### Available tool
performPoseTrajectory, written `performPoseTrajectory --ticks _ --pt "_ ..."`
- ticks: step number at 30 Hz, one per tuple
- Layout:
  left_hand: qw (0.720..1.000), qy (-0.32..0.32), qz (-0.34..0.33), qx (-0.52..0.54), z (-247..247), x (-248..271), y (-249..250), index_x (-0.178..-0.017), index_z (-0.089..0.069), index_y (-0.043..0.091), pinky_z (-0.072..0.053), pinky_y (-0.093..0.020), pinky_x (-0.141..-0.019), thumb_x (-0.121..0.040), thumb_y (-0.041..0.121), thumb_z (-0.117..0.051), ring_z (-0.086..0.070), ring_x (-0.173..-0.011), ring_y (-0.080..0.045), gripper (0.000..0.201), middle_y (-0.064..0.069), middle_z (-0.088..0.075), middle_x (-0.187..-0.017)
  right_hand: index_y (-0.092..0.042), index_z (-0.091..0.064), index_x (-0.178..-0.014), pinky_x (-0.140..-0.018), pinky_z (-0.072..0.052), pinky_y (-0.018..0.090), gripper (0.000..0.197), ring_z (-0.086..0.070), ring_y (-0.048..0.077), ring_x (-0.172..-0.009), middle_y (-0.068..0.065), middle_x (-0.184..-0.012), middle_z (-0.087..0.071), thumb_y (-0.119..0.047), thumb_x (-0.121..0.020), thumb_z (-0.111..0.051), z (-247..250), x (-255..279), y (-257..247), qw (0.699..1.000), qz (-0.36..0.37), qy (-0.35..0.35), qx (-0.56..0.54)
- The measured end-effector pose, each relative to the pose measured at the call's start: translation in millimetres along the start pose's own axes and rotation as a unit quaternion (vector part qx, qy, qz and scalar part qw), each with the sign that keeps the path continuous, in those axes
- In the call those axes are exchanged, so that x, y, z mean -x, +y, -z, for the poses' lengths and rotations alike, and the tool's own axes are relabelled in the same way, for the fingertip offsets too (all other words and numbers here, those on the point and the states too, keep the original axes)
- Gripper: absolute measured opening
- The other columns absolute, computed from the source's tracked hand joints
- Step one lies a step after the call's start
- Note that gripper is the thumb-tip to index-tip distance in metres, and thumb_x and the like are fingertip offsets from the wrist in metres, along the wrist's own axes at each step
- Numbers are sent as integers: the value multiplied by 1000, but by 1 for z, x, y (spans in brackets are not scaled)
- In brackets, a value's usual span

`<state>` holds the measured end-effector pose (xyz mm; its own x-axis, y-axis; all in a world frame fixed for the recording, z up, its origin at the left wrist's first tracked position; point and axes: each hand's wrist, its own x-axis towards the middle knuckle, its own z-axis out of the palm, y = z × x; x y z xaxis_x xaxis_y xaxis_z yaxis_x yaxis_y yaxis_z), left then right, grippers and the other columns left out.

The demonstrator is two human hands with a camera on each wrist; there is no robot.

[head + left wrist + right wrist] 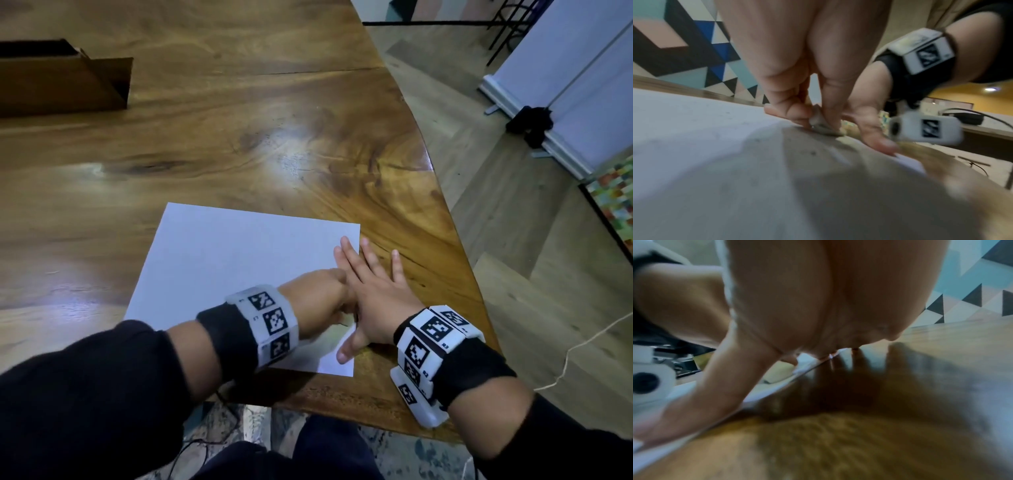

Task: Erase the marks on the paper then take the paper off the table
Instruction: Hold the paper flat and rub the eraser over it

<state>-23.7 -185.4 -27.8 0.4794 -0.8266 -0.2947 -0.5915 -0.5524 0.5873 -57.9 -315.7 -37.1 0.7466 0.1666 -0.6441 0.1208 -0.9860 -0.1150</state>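
A white sheet of paper (236, 267) lies near the front right corner of the wooden table (212, 144). My left hand (322, 294) pinches a small grey eraser (822, 125) and holds it down on the paper (694, 129) near the sheet's right edge. The eraser is hidden in the head view. My right hand (371, 291) lies flat with spread fingers over that right edge, partly on the paper and partly on the table, its thumb (701, 395) pressing the sheet. No marks show clearly; faint specks lie on the paper.
A brown cardboard box (65, 82) sits at the table's far left. The table's curved right edge (442, 219) runs close to my right hand, with wooden floor beyond. A white panel (565, 89) and a thin cable (582, 346) are on the floor to the right.
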Motion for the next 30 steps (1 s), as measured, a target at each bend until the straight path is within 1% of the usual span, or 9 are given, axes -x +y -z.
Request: performPoseTrajectory --ticks 5,9,11,14,16,18,24,27,30 --pt "991 -66 116 -1 -22 42 -24 -101 -52 -9 -38 -17 -54 -79 2 -51 -43 -53 -5 24 5 -45 -61 -17 35 -141 -105 25 58 157 46 23 -129 -4 -145 46 -72 -45 -76 -1 -1 0 1000 -1 -3 8" --pt "992 -22 102 71 -3 39 -35 -94 -64 3 -45 -27 -78 -77 14 -57 -55 -78 -19 21 -5 -58 -84 -17 37 -139 -106 24 58 156 47 23 -128 -4 -143 48 -70 -47 -77 0 -1 -1 1000 -4 -11 10" --pt "998 -2 64 19 5 30 -33 -91 -67 12 -39 -24 -76 -80 19 -59 -55 -86 -22 15 -7 -57 -94 -17 37 -139 -106 24 58 156 48 24 -128 -4 -143 49 -71 -47 -77 0 -1 -1 1000 -4 -9 8" --pt "998 4 49 30 -6 33 -39 -79 -65 13 -34 -24 -70 -79 18 -60 -48 -78 -19 7 -1 -49 -82 -17 37 -140 -106 24 59 156 47 23 -129 -4 -143 48 -71 -47 -77 0 -1 -1 1000 -3 -8 8" --pt "985 -3 106 136 -16 51 -43 -61 -57 17 -38 -36 -69 -63 20 -63 -45 -73 -19 7 -1 -45 -68 -18 37 -140 -107 24 59 156 47 22 -129 -5 -143 48 -71 -46 -76 -1 -1 1 1000 -3 -3 5" --pt "987 18 110 112 -19 62 -51 -52 -47 19 -36 -42 -66 -49 23 -62 -46 -68 -23 16 -7 -43 -61 -19 37 -140 -106 25 58 156 47 22 -129 -5 -143 48 -72 -46 -76 -2 -2 2 1000 -2 2 3" --pt "994 -73 79 1 6 52 -43 -86 -70 19 -42 -18 -69 -74 17 -66 -53 -77 -12 13 -1 -59 -86 -24 26 -146 -106 27 54 146 42 17 -133 -12 -149 37 -69 -52 -76 -1 -2 7 998 10 28 -55" --pt "992 -16 116 35 29 29 -42 -83 -70 20 -33 -5 -58 -68 15 -70 -51 -64 -7 16 1 -64 -77 -23 20 -149 -111 23 46 142 34 14 -138 -12 -155 26 -63 -55 -79 3 -5 9 995 2 67 -69" --pt "988 77 130 29 51 -12 -47 -87 -70 16 -34 -17 -53 -70 9 -67 -53 -68 -14 18 -8 -71 -84 -17 28 -146 -113 20 45 151 37 16 -136 -6 -152 35 -67 -51 -78 5 -9 7 998 -15 57 -39"
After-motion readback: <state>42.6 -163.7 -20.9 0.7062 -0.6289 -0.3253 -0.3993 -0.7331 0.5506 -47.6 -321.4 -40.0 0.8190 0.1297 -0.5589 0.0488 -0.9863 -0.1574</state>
